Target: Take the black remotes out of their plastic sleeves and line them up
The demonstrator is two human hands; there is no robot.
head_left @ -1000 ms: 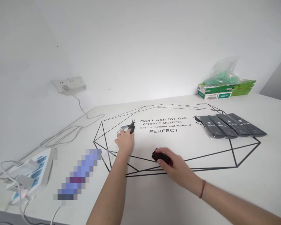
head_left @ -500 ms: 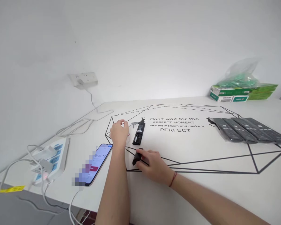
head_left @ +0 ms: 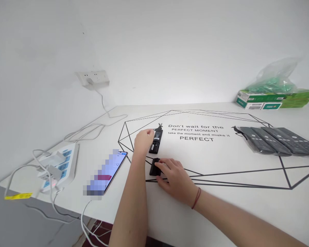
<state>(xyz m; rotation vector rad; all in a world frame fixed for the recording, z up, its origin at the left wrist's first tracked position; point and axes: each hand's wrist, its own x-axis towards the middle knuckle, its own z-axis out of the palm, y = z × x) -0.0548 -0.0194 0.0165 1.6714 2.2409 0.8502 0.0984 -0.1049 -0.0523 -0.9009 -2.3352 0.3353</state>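
Note:
A black remote control [head_left: 158,137] lies on the table, back side up, with its battery compartment open at the near end. My left hand [head_left: 143,141] is at its left edge, fingers curled into a pinch; what they hold, if anything, is hidden. Just nearer to me, the black battery cover [head_left: 153,168] rests flat on the tabletop. My right hand [head_left: 173,176] touches the cover's right side, its fingers stretched out and the thumb apart from them.
Several plastic-wrapped remotes [head_left: 280,140] lie at the right. Green boxes [head_left: 262,97] under a clear plastic bag [head_left: 275,80] stand at the back right. A phone [head_left: 109,175], a power strip [head_left: 67,168] and loose white cables [head_left: 92,132] occupy the left side.
My left hand has moved right, up to the remote. The battery cover, tilted in my right hand before, now lies flat with the fingers spread at it. The view has shifted slightly.

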